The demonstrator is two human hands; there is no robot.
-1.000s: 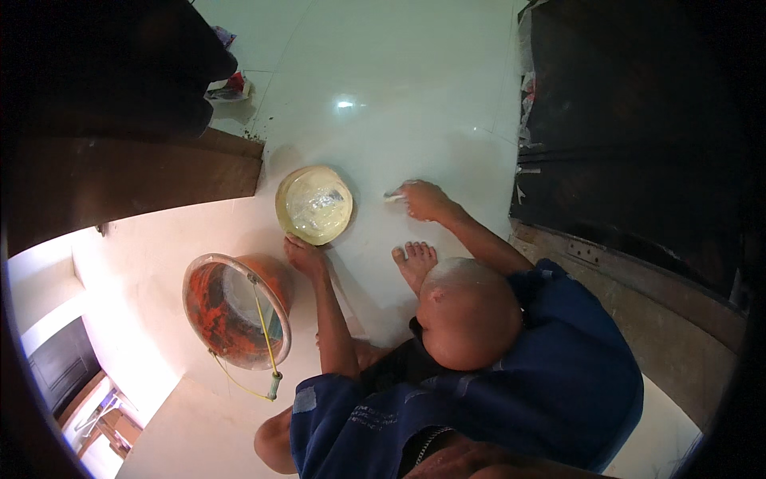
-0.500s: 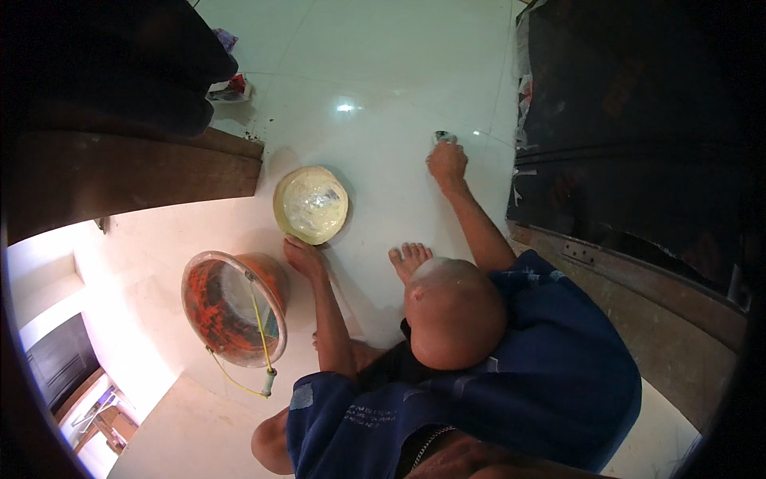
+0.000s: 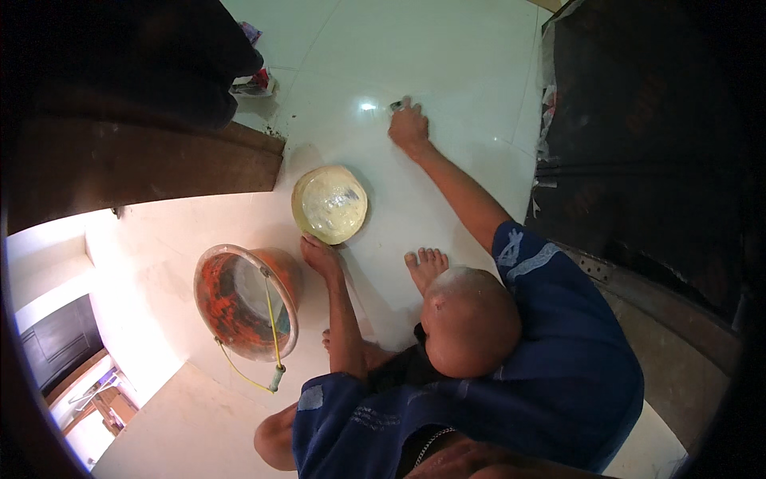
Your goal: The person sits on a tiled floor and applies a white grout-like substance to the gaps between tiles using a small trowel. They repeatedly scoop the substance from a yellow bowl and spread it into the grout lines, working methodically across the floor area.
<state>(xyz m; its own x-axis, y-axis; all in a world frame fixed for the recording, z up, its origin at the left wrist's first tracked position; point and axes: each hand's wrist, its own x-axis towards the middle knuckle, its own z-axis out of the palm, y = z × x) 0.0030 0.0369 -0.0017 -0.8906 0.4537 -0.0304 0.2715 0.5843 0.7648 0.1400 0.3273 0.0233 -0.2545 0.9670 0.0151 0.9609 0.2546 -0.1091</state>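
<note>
Left arm: from where I stand, the forearm runs from the navy shirt [image 3: 550, 343] away across the floor, and the left hand [image 3: 321, 255] sits low at its end.
Left fingers: curled in at the near rim of the bowl [image 3: 300, 219], keeping hold of it there; their exact spread is hidden.
Right arm: stretched much farther out, angled to the left, the right hand [image 3: 408, 128] turned down toward the tiles.
Right fingers: bent inward, with little gap that I can see, about a small dark thing [image 3: 396, 105]; too little shows to say what it is.
Bowl: just past the left fingers, left of the right hand and nearer than it, pale yellow, with a whitish, glistening inside.
Small dark thing: at the far side of the right hand, low over the floor.
Bent knee: the knee [image 3: 471, 323] and bare foot [image 3: 427, 267] stand between the two forearms.
Bucket: the orange bucket [image 3: 279, 271] is just left of the left forearm, its yellow handle [image 3: 277, 378] hanging on the near side.
Sides: brown woodwork [image 3: 159, 164] juts in at left beyond the bucket; a dark panel [image 3: 646, 160] closes the right.
Far end: red packaging [image 3: 254, 82] by the left edge, pale glossy floor [image 3: 447, 48] beyond the right hand.
</note>
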